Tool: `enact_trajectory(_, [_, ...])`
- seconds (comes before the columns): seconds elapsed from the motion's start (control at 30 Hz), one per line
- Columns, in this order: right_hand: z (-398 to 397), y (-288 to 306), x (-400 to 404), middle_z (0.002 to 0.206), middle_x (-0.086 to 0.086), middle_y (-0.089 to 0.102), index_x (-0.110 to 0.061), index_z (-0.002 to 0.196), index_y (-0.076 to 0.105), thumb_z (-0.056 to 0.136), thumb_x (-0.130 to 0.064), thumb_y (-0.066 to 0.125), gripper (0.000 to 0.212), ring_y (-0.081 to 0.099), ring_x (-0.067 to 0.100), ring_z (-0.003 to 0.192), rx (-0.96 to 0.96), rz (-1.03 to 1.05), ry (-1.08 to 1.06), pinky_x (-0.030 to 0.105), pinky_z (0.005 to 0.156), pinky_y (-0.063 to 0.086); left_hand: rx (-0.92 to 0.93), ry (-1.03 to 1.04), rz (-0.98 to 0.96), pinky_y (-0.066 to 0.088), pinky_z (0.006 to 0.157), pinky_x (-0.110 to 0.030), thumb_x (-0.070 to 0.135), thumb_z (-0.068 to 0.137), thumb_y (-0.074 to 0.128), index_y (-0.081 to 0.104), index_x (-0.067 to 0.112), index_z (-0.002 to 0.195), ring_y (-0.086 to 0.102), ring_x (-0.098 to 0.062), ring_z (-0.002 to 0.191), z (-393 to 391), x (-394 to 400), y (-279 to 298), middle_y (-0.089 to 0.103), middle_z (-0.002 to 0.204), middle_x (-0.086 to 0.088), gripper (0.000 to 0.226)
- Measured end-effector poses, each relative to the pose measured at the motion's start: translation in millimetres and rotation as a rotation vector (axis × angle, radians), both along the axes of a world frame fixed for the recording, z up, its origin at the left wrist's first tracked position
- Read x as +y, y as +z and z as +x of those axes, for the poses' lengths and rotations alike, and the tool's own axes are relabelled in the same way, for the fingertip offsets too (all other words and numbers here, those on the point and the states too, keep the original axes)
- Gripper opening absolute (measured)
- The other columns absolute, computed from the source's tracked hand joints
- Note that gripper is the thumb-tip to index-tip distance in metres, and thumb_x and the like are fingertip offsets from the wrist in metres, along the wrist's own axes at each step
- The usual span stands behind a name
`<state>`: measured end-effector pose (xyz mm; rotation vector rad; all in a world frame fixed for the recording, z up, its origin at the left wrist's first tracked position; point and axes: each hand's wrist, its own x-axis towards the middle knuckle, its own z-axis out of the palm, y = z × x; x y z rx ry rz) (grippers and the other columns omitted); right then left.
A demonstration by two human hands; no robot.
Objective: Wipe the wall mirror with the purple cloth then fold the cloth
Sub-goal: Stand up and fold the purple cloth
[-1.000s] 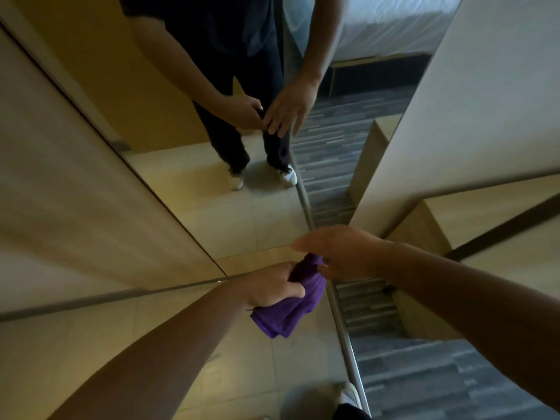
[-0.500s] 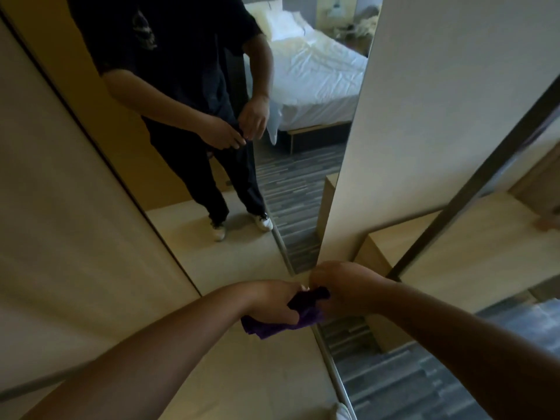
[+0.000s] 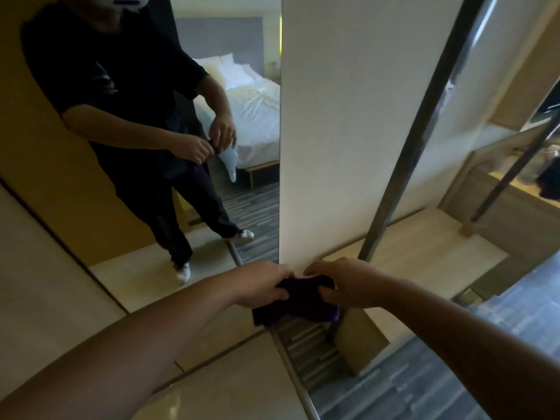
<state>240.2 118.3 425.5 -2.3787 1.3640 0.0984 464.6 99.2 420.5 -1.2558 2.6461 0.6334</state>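
Note:
The purple cloth (image 3: pixel 298 301) is bunched between both hands in front of me, looking dark in the dim light. My left hand (image 3: pixel 260 283) grips its left side and my right hand (image 3: pixel 339 281) grips its right side, knuckles up. The wall mirror (image 3: pixel 145 207) fills the left and middle of the view, running down to the floor. It reflects a person in dark clothes holding the cloth with both hands. The cloth is held in the air, a little short of the mirror's lower right corner.
A white wall panel (image 3: pixel 348 116) borders the mirror on the right. A slanted metal pole (image 3: pixel 403 165) rises beside a low wooden platform (image 3: pixel 424 259). Tiled floor lies below left, grey striped carpet (image 3: pixel 424 383) below right. A bed shows in the reflection.
The view has tilted upward, showing more of the mirror and reflection. My right hand has closed on the cloth, and both hands have drawn apart slightly, stretching it between them.

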Motion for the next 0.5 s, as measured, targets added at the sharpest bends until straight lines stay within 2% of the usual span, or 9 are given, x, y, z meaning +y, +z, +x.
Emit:
enact_trajectory(0.07, [-30,1,-1,0.111,-0.005,0.067,-0.033,0.138,0.045,0.092,-0.048,0.06,0.051,0.056,0.008,0.085,0.022,-0.002,-0.014,0.023,0.072,0.043,0.006,-0.025,-0.007,0.043,0.071,-0.032,0.036,0.099,0.056,0.051,0.029,0.118,0.054,-0.015,0.092,-29,-10,1,0.056,0.104,0.006,0.021])
enact_trajectory(0.13, [-60,-2,-2,0.105,-0.007,0.062,-0.033,0.134,0.045,0.088,-0.053,0.064,0.053,0.053,0.009,0.085,0.067,0.01,-0.022,0.024,0.07,0.038,0.014,-0.063,-0.001,0.036,0.064,-0.028,0.037,0.099,0.057,0.049,0.034,0.103,0.05,-0.011,0.084,-61,-18,-1,0.05,0.091,0.012,0.01])
enact_trajectory(0.23, [-110,-9,-9,0.093,-0.01,0.058,-0.028,0.116,0.054,0.093,-0.047,0.06,0.03,0.056,0.012,0.084,0.105,0.009,0.008,0.024,0.069,0.038,0.0,-0.119,0.034,0.032,0.059,-0.021,0.039,0.097,0.057,0.044,0.042,0.086,0.049,0.001,0.075,-115,-29,-5,0.048,0.083,0.019,0.018])
enact_trajectory(0.33, [-175,-10,-24,0.09,-0.009,0.062,-0.026,0.103,0.058,0.096,-0.04,0.058,0.016,0.059,0.01,0.082,0.064,0.056,0.002,0.025,0.071,0.044,-0.022,-0.136,0.052,0.043,0.066,-0.025,0.041,0.097,0.057,0.054,0.037,0.102,0.056,-0.005,0.085,-170,-41,-11,0.057,0.092,0.016,0.006])
enact_trajectory(0.4, [-220,-14,-35,0.082,-0.015,0.059,-0.031,0.096,0.057,0.095,-0.037,0.06,0.007,0.056,0.001,0.075,0.02,0.105,-0.011,0.018,0.066,0.039,-0.001,-0.124,0.063,0.047,0.072,-0.026,0.039,0.097,0.058,0.056,0.033,0.112,0.057,-0.004,0.089,-208,-50,-18,0.058,0.095,0.017,0.016])
enact_trajectory(0.5, [-280,-28,-52,0.079,-0.017,0.058,-0.032,0.093,0.058,0.094,-0.033,0.063,0.005,0.055,-0.003,0.074,-0.007,0.16,-0.039,0.014,0.064,0.036,0.022,-0.119,0.065,0.053,0.081,-0.032,0.037,0.097,0.059,0.058,0.031,0.114,0.06,-0.007,0.094,-263,-60,-33,0.063,0.101,0.013,0.017])
